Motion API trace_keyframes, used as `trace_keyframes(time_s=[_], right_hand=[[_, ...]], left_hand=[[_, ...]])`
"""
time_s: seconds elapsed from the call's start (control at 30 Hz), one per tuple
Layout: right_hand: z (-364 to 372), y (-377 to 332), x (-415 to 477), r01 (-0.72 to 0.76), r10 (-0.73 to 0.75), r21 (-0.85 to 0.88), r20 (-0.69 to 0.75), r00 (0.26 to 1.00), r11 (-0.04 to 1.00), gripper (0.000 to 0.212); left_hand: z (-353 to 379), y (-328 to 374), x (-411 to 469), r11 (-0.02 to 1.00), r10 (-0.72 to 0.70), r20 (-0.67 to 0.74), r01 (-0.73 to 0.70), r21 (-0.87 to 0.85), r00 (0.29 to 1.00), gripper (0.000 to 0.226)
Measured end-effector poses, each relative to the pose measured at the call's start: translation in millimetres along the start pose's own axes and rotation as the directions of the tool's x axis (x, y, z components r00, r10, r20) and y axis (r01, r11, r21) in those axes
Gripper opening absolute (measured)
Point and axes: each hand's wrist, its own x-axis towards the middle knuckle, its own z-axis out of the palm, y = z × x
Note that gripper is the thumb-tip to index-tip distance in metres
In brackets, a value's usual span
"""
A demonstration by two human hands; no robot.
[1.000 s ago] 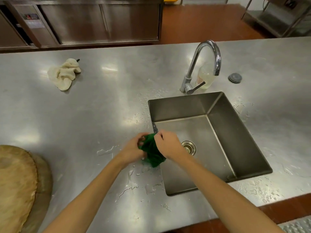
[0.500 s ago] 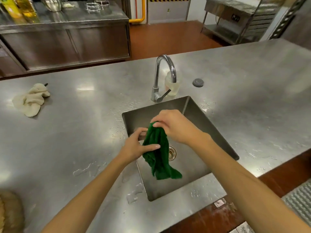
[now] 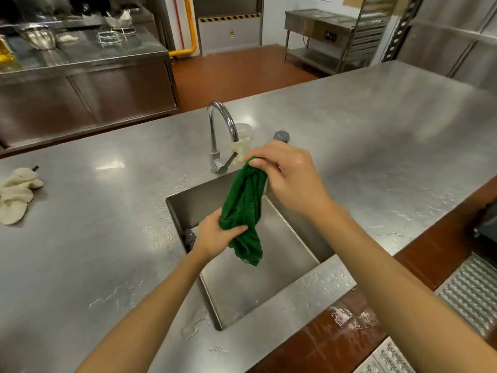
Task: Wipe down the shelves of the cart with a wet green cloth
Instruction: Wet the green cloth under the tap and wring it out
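Head view: a person stands at a steel surface (image 3: 376,130) with a sunken sink (image 3: 242,292), both bare arms reaching forward.
Green cloth: the green cloth (image 3: 246,208) hangs bunched lengthwise above the sink basin, stretched between the two hands, its loose lower end dangling free below the left hand.
Right hand: the right hand (image 3: 290,179) is raised above the far edge of the sink, its fingers (image 3: 262,163) pinched closed on the top end of the cloth.
Left hand: the left hand (image 3: 217,235) is lower, over the left side of the basin, fingers wrapped closed round the middle of the cloth with the thumb lying across the front.
Tap: a curved chrome tap (image 3: 220,135) stands at the far rim of the sink; no water stream shows from it.
Behind the tap: a clear container (image 3: 243,141) sits just beside the tap, and a round dark plug (image 3: 281,136) lies near it on the surface.
Left of surface: a crumpled cream cloth (image 3: 17,195) lies well apart from the sink.
Water: droplets and small puddles (image 3: 115,294) lie on the surface around the sink.
In the sink: a dark object (image 3: 189,236) shows at the left wall, mostly hidden by the left wrist; what it is cannot be told.
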Motion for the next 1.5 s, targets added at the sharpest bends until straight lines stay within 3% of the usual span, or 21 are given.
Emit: trace_keyframes(time_s=[0.1, 0.2, 0.3, 0.43, 0.53, 0.6, 0.67, 0.73, 0.8, 0.87, 0.93, 1.03, 1.13, 1.2, 1.27, 1.4, 1.47, 1.5], right_hand=[[-19.9, 16.5, -22.6, -0.169, 0.169, 0.019, -0.062, 0.984, 0.986, 0.016], [-30.4, 40.9, -57.3, -0.413, 0.416, 0.067, -0.048, 0.908, 0.908, 0.016], [-25.5, 64.0, -87.5, -0.557, 0.557, 0.035, 0.021, 0.83, 0.83, 0.024], [-5.0, 74.0, -99.4, -0.675, 0.664, -0.026, 0.215, 0.716, 0.737, 0.051], [17.5, 65.6, -91.9, -0.694, 0.651, -0.044, 0.396, 0.648, 0.718, 0.1], [37.7, 55.8, -84.8, -0.694, 0.611, -0.013, 0.486, 0.625, 0.72, 0.127], [59.2, 47.0, -79.0, -0.716, 0.596, 0.076, 0.499, 0.629, 0.694, 0.138], [75.0, 43.4, -74.2, -0.755, 0.648, 0.158, 0.421, 0.634, 0.636, 0.129], [82.8, 47.5, -71.3, -0.749, 0.686, 0.141, 0.323, 0.653, 0.647, 0.094], [85.4, 54.7, -72.7, -0.734, 0.692, 0.06, 0.292, 0.661, 0.676, 0.06], [88.3, 60.5, -76.4, -0.746, 0.712, 0.047, 0.265, 0.65, 0.664, 0.046], [94.3, 59.7, -78.0, -0.787, 0.76, 0.214, 0.208, 0.615, 0.578, 0.042], [97.7, 54.1, -70.4, -0.757, 0.752, 0.333, 0.176, 0.635, 0.562, 0.043], [100.5, 49.3, -61.8, -0.733, 0.741, 0.397, 0.169, 0.65, 0.552, 0.044], [105.4, 43.1, -54.5, -0.731, 0.763, 0.466, 0.166, 0.625, 0.498, 0.043], [108.1, 36.8, -52.7, -0.697, 0.878, 0.684, 0.176, 0.446, 0.216, 0.035], [104.1, 38.2, -53.8, -0.677, 0.903, 0.726, 0.203, 0.379, 0.121, 0.033], [101.4, 39.2, -54.7, -0.684, 0.902, 0.72, 0.207, 0.378, 0.121, 0.033]], left_hand=[[-2.6, 12.2, 9.1, 0.994, -0.022, -0.112, 0.034, 0.101, 0.993, 0.024], [-3.7, 21.2, 13.4, 0.994, -0.096, -0.179, 0.103, 0.031, 0.979, 0.018], [-3.1, 27.9, 15.5, 0.99, -0.138, -0.213, 0.128, -0.062, 0.967, 0.017], [4.0, 38.3, 11.4, 0.987, -0.149, -0.2, 0.134, -0.087, 0.968, 0.021], [9.7, 45.4, 6.7, 0.986, -0.148, -0.206, 0.129, -0.101, 0.967, 0.022], [12.1, 50.7, 6.0, 0.979, -0.163, -0.221, 0.131, -0.155, 0.961, 0.021], [14.1, 58.5, 3.5, 0.973, -0.166, -0.207, 0.126, -0.194, 0.964, 0.021], [13.1, 66.3, -1.2, 0.973, -0.167, -0.141, 0.14, -0.184, 0.976, 0.023], [4.3, 70.2, -4.3, 0.937, -0.215, 0.039, 0.218, -0.272, 0.976, 0.028], [-11.6, 68.1, -6.9, 0.867, -0.261, 0.257, 0.344, -0.362, 0.93, 0.029], [-23.4, 58.9, -9.1, 0.764, -0.364, 0.321, 0.478, -0.434, 0.874, 0.035], [-27.0, 40.6, -10.3, 0.547, -0.57, 0.42, 0.708, -0.447, 0.706, 0.071], [-12.9, 33.1, -14.1, 0.382, -0.488, 0.708, 0.854, -0.354, 0.512, 0.105], [2.1, 36.8, -12.6, 0.294, -0.419, 0.785, 0.886, -0.359, 0.457, 0.121], [16.0, 47.6, -8.6, 0.201, -0.383, 0.778, 0.867, -0.457, 0.499, 0.117], [32.9, 71.5, 7.2, -0.052, -0.449, 0.59, 0.639, -0.767, 0.671, 0.055], [37.8, 76.1, 13.0, -0.052, -0.458, 0.501, 0.54, -0.84, 0.734, 0.04], [38.4, 77.7, 15.1, -0.027, -0.454, 0.468, 0.513, -0.858, 0.758, 0.038]])
